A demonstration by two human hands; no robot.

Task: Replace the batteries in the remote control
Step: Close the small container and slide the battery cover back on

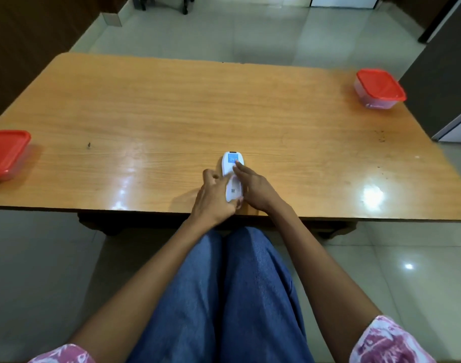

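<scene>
Two red-lidded boxes sit on the wooden worktop, and between them, close to the near edge, lies the white remote control, which serves here as the landmark. Far to the left of the remote control, at the worktop's left edge and partly cut off by the frame, is the left box, its lid on. Just left of the remote control is the left hand; its fingers are loosely curled, touching the lower left side of the remote control, and the thumb lies near its near end. Whether they truly clasp it or only steady it cannot be told.

The remote control lies flat with its length running away from the person. A blue patch shows near its far end, and a small dark mark shows on its near half. Just right of the remote control is the right hand; its fingers are mostly extended, not clenched, and one fingertip rests on the remote control just below the blue patch. Far to the right of the remote control, and beyond it near the worktop's far right corner, stands the right box, a clear tub, also lidded. Nearer than the remote control, below the worktop edge, blue trousers cover the person's knees, and patterned pink sleeves show at the bottom corners.
</scene>
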